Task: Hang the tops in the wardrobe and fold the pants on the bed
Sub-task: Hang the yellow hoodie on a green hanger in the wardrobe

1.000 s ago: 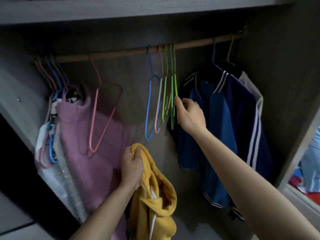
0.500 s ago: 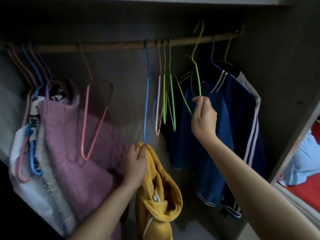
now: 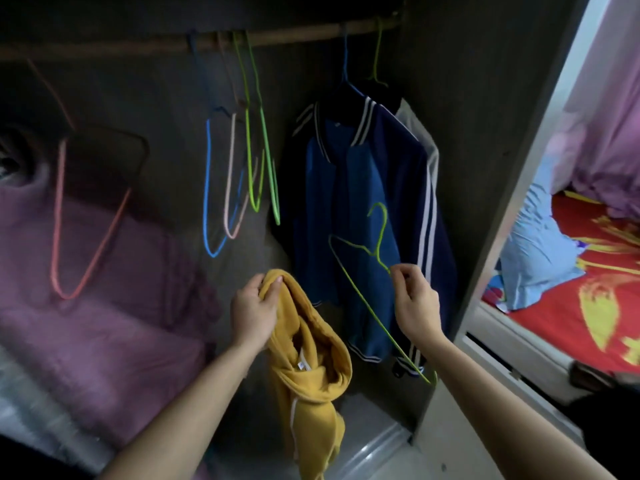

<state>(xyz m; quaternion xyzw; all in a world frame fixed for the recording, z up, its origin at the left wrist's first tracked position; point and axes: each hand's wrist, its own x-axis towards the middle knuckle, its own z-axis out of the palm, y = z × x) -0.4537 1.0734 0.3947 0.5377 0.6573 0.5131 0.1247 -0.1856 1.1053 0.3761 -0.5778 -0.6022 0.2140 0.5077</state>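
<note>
Yellow top (image 3: 311,362): bunched in the left hand, the rest hanging below it, a white label showing inside the folds.
Left hand (image 3: 252,315): fingers curled round the top's upper fold, gripping it.
Right hand (image 3: 415,303): pinches the wire of a green hanger (image 3: 376,255) between thumb and fingertips.
Green hanger: off the rail, tilted, hook up above the right hand, its long bar slanting down past the wrist.
Gap: the two hands are near each other but apart; the hanger is not touching the top.
Blue jacket (image 3: 363,202): hung just behind the right hand, white stripes on collar and sleeve.
Empty hangers (image 3: 263,150): blue, pale pink and green, on the rail (image 3: 294,36) above the left hand.
Pink sweater (image 3: 104,323): left of the left hand.
Bed (image 3: 588,278): far right of the right hand, red cover, a light blue garment (image 3: 533,254) on it.
</note>
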